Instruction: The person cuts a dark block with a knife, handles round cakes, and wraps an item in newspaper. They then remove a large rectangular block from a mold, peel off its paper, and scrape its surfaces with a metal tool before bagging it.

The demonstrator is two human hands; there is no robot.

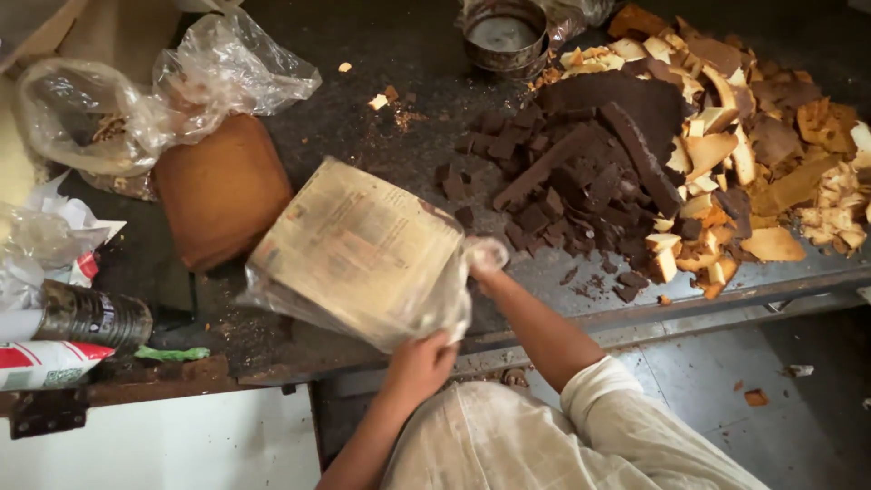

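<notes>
Two hands on one wrapped slab, held tilted above the worktop.

Left hand point(419, 363) pinches the loose plastic at the slab's point(358, 247) 6 o'clock edge; right hand point(485, 259), at its 3 o'clock, is bunched in the wrap, grip mostly hidden. Judged: holding by the film keeps fingers off the contents. Dark, crumb-strewn worktop point(381, 54); brown and pale broken pieces point(653, 154) heaped at 2 o'clock, bare brown slab point(218, 186) at 9 o'clock, metal tin point(504, 34) at 12. Grey floor point(726, 381) below.

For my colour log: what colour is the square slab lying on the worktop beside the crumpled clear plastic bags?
Orange-brown, evenly toned: the square slab, seen best in the head view.
</notes>
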